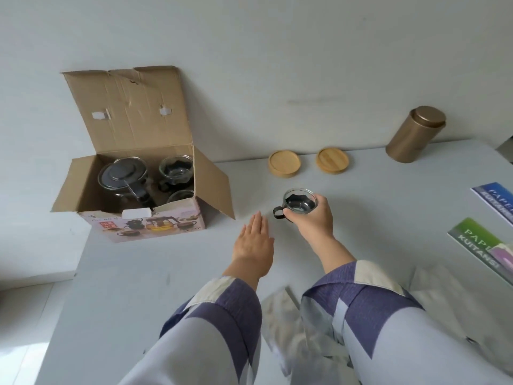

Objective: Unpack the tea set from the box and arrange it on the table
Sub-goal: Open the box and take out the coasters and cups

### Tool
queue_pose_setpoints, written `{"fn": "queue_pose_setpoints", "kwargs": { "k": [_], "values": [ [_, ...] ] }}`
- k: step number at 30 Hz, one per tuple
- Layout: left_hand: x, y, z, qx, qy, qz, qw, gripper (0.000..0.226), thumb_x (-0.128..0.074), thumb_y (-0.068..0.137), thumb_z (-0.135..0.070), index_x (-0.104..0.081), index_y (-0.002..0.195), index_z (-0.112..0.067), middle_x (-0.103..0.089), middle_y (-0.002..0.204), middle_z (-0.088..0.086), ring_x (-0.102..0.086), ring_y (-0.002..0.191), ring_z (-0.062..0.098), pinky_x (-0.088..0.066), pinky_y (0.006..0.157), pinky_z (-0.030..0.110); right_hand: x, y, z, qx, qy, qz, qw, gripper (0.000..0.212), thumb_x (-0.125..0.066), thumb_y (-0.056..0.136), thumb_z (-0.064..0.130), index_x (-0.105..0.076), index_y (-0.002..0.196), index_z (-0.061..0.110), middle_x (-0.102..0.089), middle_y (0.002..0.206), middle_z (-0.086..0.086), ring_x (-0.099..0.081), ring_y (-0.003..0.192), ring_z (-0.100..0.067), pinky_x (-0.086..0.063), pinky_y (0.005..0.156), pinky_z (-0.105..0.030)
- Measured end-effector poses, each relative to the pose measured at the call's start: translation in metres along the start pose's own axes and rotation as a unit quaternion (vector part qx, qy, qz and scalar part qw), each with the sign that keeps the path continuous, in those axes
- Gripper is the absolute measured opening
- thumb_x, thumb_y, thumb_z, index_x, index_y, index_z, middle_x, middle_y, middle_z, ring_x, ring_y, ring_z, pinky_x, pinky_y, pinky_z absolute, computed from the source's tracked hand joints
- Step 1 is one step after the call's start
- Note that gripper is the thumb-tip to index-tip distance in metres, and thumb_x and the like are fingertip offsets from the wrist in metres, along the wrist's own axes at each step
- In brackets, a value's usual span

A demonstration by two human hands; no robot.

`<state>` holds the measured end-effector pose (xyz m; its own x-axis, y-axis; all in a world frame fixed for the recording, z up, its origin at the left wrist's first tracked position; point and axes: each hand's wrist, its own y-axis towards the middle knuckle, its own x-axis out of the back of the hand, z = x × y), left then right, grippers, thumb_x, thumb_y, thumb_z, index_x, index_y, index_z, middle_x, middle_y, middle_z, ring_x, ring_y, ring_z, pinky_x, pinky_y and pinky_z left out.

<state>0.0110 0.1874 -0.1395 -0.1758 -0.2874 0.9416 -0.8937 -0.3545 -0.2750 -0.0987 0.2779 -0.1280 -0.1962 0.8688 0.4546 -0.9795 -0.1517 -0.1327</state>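
An open cardboard box (pixel 144 223) stands at the table's far left corner. Inside it are a glass teapot (pixel 122 176) with a dark lid and two glass cups (pixel 175 169). My right hand (pixel 312 218) grips a glass cup with a black holder (pixel 299 202) over the middle of the table, its handle pointing left. My left hand (pixel 254 240) is flat with straight fingers just left of it, holding nothing. Two round wooden coasters (pixel 284 163) (pixel 332 159) lie by the wall beyond the cup.
A gold tin canister (pixel 415 134) stands at the back right. Packs of receipt books (pixel 497 201) (pixel 483 243) lie along the right edge. Silvery foil pouches (pixel 280 323) lie near me. The white table (pixel 166 273) ends at the left just past the box.
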Motion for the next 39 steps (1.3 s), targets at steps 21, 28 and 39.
{"fn": "queue_pose_setpoints", "kwargs": {
  "k": [21,28,39],
  "values": [
    [-0.024,0.006,-0.004,0.029,0.056,0.046,0.997,0.063,-0.016,0.103,-0.034,0.018,0.146,-0.004,0.027,0.154,0.009,0.021,0.143,0.020,0.004,0.118,0.035,0.007,0.018,-0.027,0.006,-0.035,0.045,0.998,0.103,-0.090,0.054,0.028,-0.036,0.138,0.006,-0.048,0.136,-0.008,-0.048,0.125,-0.022,-0.039,0.106,-0.037],
    [-0.014,0.004,0.002,0.019,0.012,0.047,0.999,0.061,-0.023,0.103,-0.030,0.011,0.149,-0.007,0.018,0.157,0.005,0.014,0.145,0.016,0.002,0.118,0.032,0.036,0.009,-0.010,0.000,-0.076,0.073,0.994,0.105,-0.085,0.065,0.029,-0.021,0.148,0.012,-0.032,0.148,-0.003,-0.032,0.138,-0.017,-0.029,0.111,-0.029],
    [-0.003,-0.068,0.084,0.115,-0.032,-0.040,0.992,0.058,-0.026,0.102,-0.029,-0.003,0.151,-0.011,0.001,0.160,0.003,0.000,0.147,0.016,-0.001,0.119,0.034,-0.033,-0.043,0.086,0.217,-0.121,0.110,0.962,0.039,-0.062,0.084,0.013,-0.056,0.123,0.012,-0.061,0.117,-0.004,-0.056,0.108,-0.021,-0.041,0.091,-0.027]
  ]
}}
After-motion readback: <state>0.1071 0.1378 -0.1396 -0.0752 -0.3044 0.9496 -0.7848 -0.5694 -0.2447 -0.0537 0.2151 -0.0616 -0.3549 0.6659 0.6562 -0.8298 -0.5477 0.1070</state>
